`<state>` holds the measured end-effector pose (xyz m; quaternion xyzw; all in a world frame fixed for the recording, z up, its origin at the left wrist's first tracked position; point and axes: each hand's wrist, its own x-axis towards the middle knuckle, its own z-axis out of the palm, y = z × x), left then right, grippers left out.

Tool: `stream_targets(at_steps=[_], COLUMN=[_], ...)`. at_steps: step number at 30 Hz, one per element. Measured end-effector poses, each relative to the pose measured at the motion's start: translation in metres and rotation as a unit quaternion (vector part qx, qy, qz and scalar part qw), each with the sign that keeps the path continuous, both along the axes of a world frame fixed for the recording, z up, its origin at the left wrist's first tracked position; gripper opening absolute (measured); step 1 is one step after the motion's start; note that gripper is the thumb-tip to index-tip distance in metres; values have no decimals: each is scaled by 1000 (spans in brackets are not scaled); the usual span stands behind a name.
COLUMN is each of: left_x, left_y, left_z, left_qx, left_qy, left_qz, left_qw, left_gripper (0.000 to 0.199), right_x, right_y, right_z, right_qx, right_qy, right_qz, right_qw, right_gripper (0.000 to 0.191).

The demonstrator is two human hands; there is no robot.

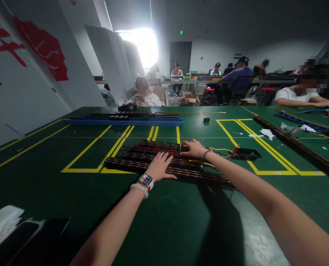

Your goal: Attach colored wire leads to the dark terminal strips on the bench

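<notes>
Several long dark strips point(134, 164) with rows of small light dots lie side by side on the green table, running left to right. My left hand point(159, 166) rests flat across the nearer strips, fingers spread and holding nothing. At the far side of the bundle, my right hand point(194, 149) has its thumb and fingers curled around something small and dark, mostly hidden by the fingers. Red wires point(153, 149) run between the strips. Yellow wires point(221, 149) come out to the right of my right hand, near a dark flat piece point(247, 153).
Blue rails point(120, 121) and dark bars lie along the far edge. A small black block point(206, 120) stands near them. Another long dark bar point(300, 147) slants across the right side, near crumpled white paper point(267, 133). Dark items lie front left. Co-workers sit beyond the table.
</notes>
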<state>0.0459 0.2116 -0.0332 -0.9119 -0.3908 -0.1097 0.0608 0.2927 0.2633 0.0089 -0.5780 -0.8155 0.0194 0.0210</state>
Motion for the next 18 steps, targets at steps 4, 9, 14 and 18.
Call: stream_targets(at_steps=[4,9,14,18], left_x=[20,61,133,205], left_y=[-16,-40,-53,-58], left_z=[-1,-4,-2,7], left_qx=[-4,3,40,71], left_qy=[-18,-38,-49,-25], left_qz=[-50,-149,-260,-310], left_qw=[999,988,964,948], left_gripper=[104,103,101,99], right_x=[31,84,153,225], right_y=[-37,-111,-182,-220], right_z=[-2,-4,-7,-15], right_qx=[-4,10,22,10], right_qy=[8,16,18,9], right_qz=[-43,-112,-194,-309], right_qw=[999,994,981,951], right_gripper=[71,71,73,75])
